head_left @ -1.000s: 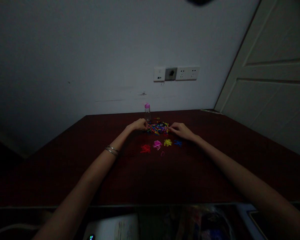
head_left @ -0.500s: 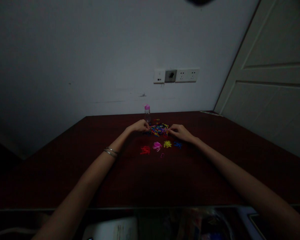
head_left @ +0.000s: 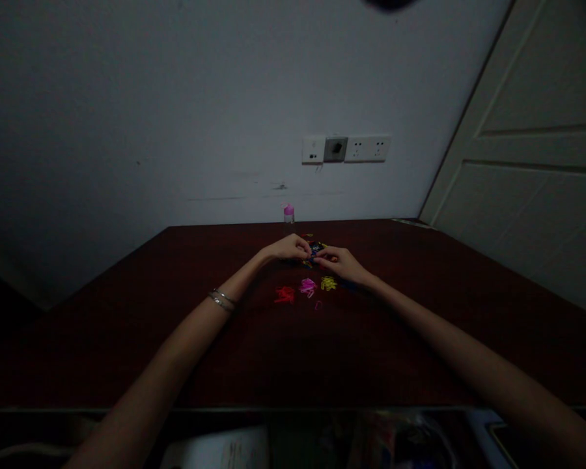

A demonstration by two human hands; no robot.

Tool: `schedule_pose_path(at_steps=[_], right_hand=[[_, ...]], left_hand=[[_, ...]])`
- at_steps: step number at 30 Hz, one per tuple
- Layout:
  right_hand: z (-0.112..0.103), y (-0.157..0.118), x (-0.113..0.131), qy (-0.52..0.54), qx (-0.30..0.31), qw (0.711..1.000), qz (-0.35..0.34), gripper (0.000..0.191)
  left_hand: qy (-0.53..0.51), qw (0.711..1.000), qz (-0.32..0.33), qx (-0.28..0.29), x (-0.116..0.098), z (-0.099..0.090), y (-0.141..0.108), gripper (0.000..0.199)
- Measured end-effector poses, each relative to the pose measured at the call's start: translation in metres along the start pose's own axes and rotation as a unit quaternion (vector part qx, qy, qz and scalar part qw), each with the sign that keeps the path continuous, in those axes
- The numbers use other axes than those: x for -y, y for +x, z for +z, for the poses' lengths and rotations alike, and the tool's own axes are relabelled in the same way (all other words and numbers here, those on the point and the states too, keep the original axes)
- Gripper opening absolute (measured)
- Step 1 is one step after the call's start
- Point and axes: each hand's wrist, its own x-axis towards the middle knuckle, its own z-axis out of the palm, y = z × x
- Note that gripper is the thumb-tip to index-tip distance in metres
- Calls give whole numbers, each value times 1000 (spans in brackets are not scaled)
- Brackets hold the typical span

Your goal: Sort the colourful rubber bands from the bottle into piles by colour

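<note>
One multicoloured heap of small, thin, looped plastic-looking clips sits toward the far side of the dark reddish-brown, faintly glossy bench, mostly covered by fingers. Left hand is at the heap's left side, knuckles bent; right hand is at its right/near side, fingers stretched inward. Fingertips of the two hands are close together over the heap. Left grip: fingers curled inward; right grip: thumb and fingers drawn near each other. Can't tell if either is clamped on a clip, too small and dark.

Near side of the heap, a row of single-colour piles: straggly red pile, tighter pink pile, tangled yellow pile, plus a dim blue pile by the right wrist, partly hidden. One single pinkish open loop lies apart, nearest the body. Behind the heap: a clear cylindrical bottle with a pink cap, upright, base hidden behind the left hand.

Left wrist wears thin, shiny metal-looking bangles. Background: matte grey-white scuffed wall, flat rectangular socket plates, pale door with recessed panels.
</note>
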Motion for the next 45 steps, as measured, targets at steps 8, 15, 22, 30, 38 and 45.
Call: schedule_pose_path(at_steps=[8,15,22,30,38,45], right_hand=[[1,2,-13,-12,-22,1000,-6,24],[-6,7,-22,-31,-45,998,42,26],[-9,7,-29,-2,-48,996,75,29],[-30,11,-28,3,-36,995,92,32],[-111,-9,-52,-16,250,958,140,27],[-122,-17,-52,-6,351,915,200,31]], left_hand=[[-21,1000,-10,3,5,12,4,17],[-87,990,-50,-99,15,30,13,25],[-92,987,-82,-107,20,34,15,25],[-60,987,-77,-131,26,30,14,27],[95,990,-38,-100,25,27,12,23],[178,982,-15,-63,18,29,10,22]])
